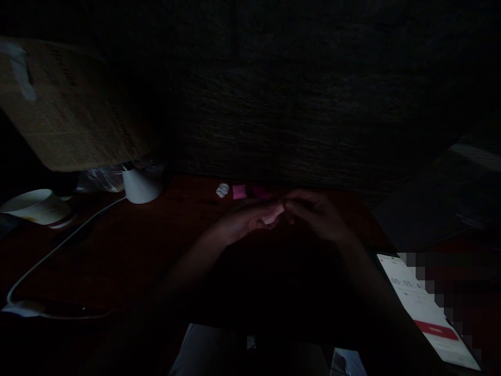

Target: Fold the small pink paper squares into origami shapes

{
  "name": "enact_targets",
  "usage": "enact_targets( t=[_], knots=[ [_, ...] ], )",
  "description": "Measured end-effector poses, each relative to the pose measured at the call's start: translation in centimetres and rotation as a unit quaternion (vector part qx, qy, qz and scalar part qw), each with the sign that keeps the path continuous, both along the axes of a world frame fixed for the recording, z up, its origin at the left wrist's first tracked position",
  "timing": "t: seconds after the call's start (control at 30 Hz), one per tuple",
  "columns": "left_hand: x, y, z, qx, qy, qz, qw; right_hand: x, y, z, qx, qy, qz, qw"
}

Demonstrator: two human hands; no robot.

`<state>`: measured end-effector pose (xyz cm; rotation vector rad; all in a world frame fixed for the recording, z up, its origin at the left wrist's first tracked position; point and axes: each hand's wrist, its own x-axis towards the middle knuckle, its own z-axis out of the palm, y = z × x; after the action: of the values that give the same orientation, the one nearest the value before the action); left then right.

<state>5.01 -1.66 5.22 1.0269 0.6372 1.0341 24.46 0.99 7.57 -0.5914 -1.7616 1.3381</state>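
Note:
Over the dark reddish table, my left hand [243, 222] is closed around a small pale pink piece [273, 214], which could be paper or something soft. My right hand [315, 213] meets it from the other side, its thumb and fingers pinching the right end of the piece. Just behind the hands lie a crumpled white ball [223, 189], a small pink square [239, 191] and a darker magenta piece [260, 191]. The dim light hides most finger detail.
At left stands a lamp with a printed brown shade [78, 109] and white base [141, 187]; its white cable [58, 248] crosses the table. A paper cup [37, 206] sits far left. A lit phone [425, 308] lies at right. A dark textured wall [274, 120] rises behind.

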Motion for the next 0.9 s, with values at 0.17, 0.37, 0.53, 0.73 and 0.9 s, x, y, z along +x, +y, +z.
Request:
enact_targets(
  t=[0.17, 0.37, 0.53, 0.73, 0.9],
  knots=[
    [0.08, -0.11, 0.01, 0.016, 0.010, -0.030, 0.999, 0.01, 0.06, 0.20, 0.007, -0.013, 0.013, 1.000],
    [0.14, -0.11, 0.13, 0.024, 0.013, -0.012, 1.000, -0.11, -0.03, 0.16, 0.007, -0.003, 0.008, 1.000],
    [0.38, -0.13, 0.39, 0.056, 0.044, 0.091, 0.993, -0.39, 0.14, -0.28, 0.016, 0.004, -0.056, 0.998],
    [0.41, -0.11, 0.38, 0.088, 0.103, 0.195, 0.971, -0.71, -0.01, -0.11, 0.057, 0.026, -0.118, 0.991],
    [0.37, 0.01, 0.23, 0.083, 0.111, 0.203, 0.969, -0.80, -0.39, 0.02, 0.094, 0.016, -0.157, 0.983]
  ],
)
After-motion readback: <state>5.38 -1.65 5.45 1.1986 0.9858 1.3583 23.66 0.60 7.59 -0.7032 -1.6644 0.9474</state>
